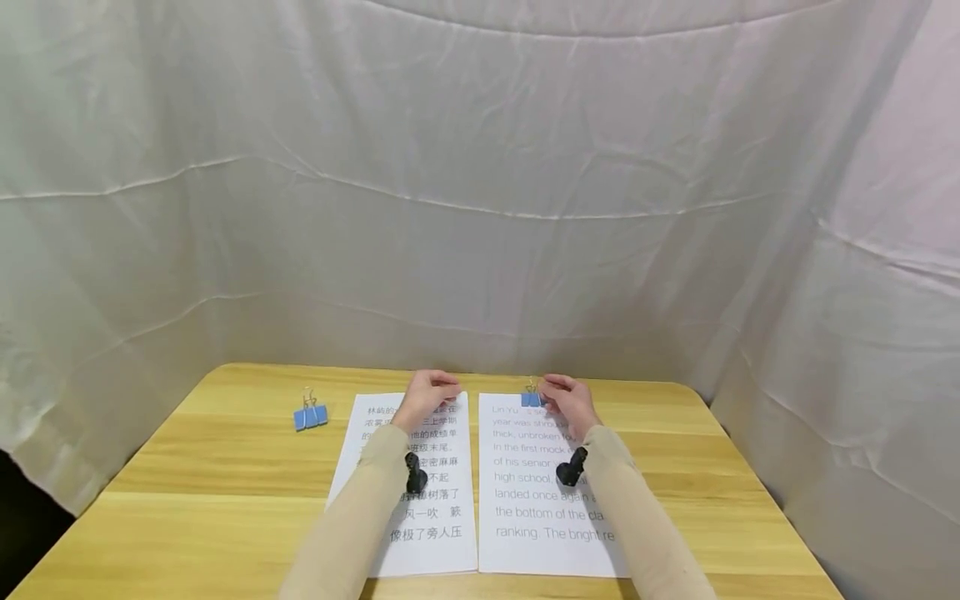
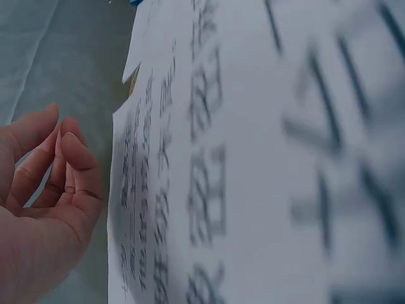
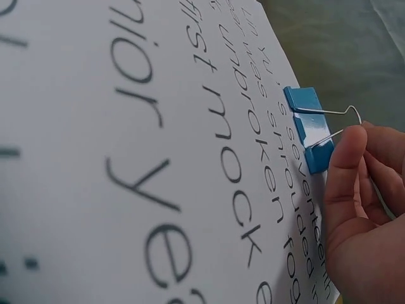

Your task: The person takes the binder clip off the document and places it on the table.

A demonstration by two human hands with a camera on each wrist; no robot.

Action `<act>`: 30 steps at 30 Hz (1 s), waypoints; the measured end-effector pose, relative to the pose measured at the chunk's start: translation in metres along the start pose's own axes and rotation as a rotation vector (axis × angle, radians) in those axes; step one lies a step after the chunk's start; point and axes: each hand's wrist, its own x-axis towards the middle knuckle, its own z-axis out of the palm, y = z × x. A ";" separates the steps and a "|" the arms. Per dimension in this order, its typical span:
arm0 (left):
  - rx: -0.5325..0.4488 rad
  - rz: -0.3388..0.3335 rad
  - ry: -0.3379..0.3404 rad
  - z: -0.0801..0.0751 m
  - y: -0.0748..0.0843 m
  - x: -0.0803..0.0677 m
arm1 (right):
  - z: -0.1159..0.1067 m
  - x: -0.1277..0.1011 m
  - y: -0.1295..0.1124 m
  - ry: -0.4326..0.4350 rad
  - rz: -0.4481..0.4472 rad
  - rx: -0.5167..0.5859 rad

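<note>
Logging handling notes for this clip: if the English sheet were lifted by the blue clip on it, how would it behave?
The English sheet looks like thin paper, so it would probably droop. The blue clip, pinched at its wire handles by the right hand, grips only the top edge, so the sheet may swing.

Blue binder clips [image 1: 310, 416], white sheets [image 1: 547, 492] with black print, yellow wood-grain table [image 1: 187, 500], beige sleeves [image 1: 360, 508].

— What surrounds the desk?
— Pale, creased cloth [image 1: 480, 208] hangs behind and on both sides.
— And the furniture?
— A light wooden table [image 1: 225, 467] with rounded far corners, evenly lit, no hard shadows.
</note>
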 end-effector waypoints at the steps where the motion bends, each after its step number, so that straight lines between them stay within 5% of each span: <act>1: 0.007 0.004 -0.004 0.003 0.001 0.001 | 0.001 0.001 0.000 0.005 0.007 0.001; 17: -0.007 -0.048 -0.006 0.038 0.013 0.004 | 0.011 0.008 0.000 0.002 -0.009 -0.098; 30: 0.064 -0.076 -0.024 0.042 0.008 0.009 | 0.004 0.013 0.001 -0.003 -0.019 0.052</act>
